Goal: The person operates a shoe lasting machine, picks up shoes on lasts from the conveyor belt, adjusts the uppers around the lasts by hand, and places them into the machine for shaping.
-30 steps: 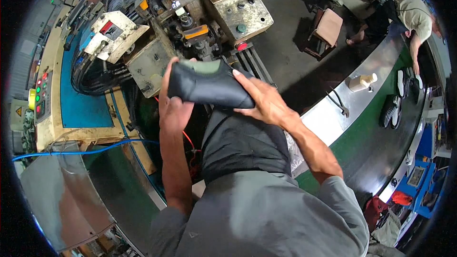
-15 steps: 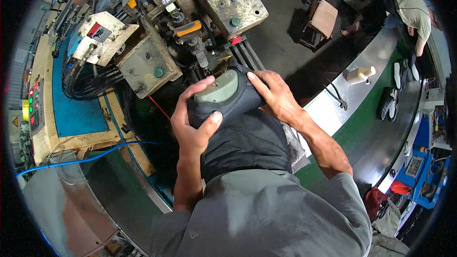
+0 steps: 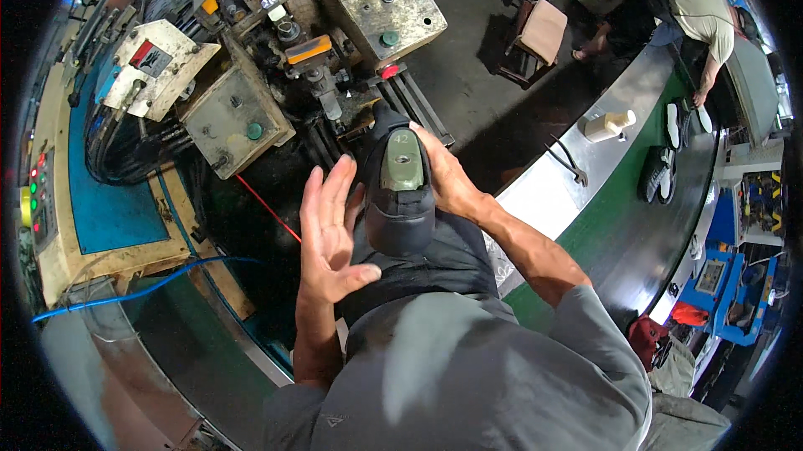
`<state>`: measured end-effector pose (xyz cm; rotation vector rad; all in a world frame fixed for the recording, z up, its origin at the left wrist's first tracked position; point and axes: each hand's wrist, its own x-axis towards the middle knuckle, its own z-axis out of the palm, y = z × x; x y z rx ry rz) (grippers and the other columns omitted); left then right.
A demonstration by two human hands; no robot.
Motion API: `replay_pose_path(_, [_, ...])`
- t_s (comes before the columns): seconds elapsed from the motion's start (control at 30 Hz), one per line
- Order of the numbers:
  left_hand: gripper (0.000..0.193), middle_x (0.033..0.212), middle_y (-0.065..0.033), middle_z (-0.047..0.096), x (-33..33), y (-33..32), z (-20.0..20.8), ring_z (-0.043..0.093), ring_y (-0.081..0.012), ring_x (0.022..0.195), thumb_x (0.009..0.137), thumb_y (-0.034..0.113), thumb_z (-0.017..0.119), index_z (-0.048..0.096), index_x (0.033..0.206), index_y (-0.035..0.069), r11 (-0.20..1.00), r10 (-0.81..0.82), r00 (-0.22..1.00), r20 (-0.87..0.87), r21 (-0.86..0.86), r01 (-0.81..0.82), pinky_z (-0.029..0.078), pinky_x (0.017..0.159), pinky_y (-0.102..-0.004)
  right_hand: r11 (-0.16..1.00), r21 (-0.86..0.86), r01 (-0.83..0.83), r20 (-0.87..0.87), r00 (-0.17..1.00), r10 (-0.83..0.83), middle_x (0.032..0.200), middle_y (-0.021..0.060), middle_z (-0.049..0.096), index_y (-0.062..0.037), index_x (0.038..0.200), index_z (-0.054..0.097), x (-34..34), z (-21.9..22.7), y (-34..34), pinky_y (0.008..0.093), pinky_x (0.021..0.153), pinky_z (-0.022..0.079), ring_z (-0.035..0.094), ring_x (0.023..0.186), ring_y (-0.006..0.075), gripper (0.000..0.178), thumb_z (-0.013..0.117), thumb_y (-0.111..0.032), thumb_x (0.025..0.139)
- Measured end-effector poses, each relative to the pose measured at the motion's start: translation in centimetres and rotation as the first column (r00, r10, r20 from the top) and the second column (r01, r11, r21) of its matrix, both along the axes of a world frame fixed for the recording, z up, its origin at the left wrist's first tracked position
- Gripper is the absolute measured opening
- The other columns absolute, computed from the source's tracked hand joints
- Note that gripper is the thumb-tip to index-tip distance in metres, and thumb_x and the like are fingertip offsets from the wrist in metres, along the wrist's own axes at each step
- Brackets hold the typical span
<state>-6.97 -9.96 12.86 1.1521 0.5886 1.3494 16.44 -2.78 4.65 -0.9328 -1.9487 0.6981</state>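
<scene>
A black shoe upper (image 3: 401, 221) sits over a green shoe last (image 3: 405, 160), whose top with a round hole shows in the opening. Its rounded heel end points toward me, above my lap. My right hand (image 3: 452, 182) grips the upper along its right side, the fingers mostly hidden behind it. On the other side my left hand (image 3: 330, 238) is open, palm toward the upper, fingers and thumb spread and holding nothing. Just beyond the shoe stands a worn machine (image 3: 326, 96) with metal parts and an orange piece.
Control boxes with green buttons (image 3: 253, 131) flank the machine. On the right, a metal-edged green conveyor (image 3: 619, 208) carries several shoes (image 3: 661, 173); pincers (image 3: 569, 163) and a cream bottle (image 3: 609, 126) lie on its ledge. Another person (image 3: 703, 16) bends over its far end, near a padded stool (image 3: 542, 33).
The shoe upper has turned from lying sideways to pointing its heel at me. My left hand has let go and opened; my right has shifted along its side. The view has moved slightly.
</scene>
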Motion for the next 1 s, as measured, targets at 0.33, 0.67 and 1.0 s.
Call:
replay_pose_path(0.33, [0.121,0.153,-0.0149,0.043,-7.4,-5.1,-6.3,0.041,-0.0269,0.146,0.068,0.019,0.09,0.018,0.164,0.005,0.93,0.039,0.976,-0.215,-0.349,-0.114,0.032,0.121,-0.0421,0.642,-0.624,-0.446,-0.092,0.858,0.506,0.134,0.0326,0.062,-0.0056,0.163,0.015,-8.4,6.9,-3.6,0.0457,0.107,0.049,0.063,0.125,0.0446,0.107,0.085,-0.032,0.086])
replay_pose_path(0.67, [0.084,0.126,-0.0206,0.066,-21.3,-13.2,-9.8,0.069,-0.0332,0.108,0.081,0.013,0.074,0.034,0.155,0.007,0.266,0.684,0.666,-0.298,-0.748,-0.608,0.059,0.092,-0.0477,0.636,-0.699,-0.327,0.121,0.822,0.557,0.108,0.0246,0.075,0.0021,0.141,0.057,-9.6,3.8,-3.9,0.0417,0.091,0.059,0.076,0.1,0.0338,0.05,0.07,-0.022,0.099])
replay_pose_path(1.0, [0.11,0.166,-0.0356,0.015,-48.1,-27.3,-20.5,0.044,-0.0518,0.139,0.084,0.029,0.077,0.005,0.167,0.037,-0.194,-0.142,-0.067,-0.988,0.094,-0.977,0.04,0.115,-0.0526,0.592,-0.806,-0.005,0.202,0.938,0.283,0.107,0.0148,0.077,0.0062,0.138,0.059,-4.0,-4.3,-3.2,0.0328,0.089,0.056,0.072,0.096,0.0198,0.043,0.065,-0.019,0.103])
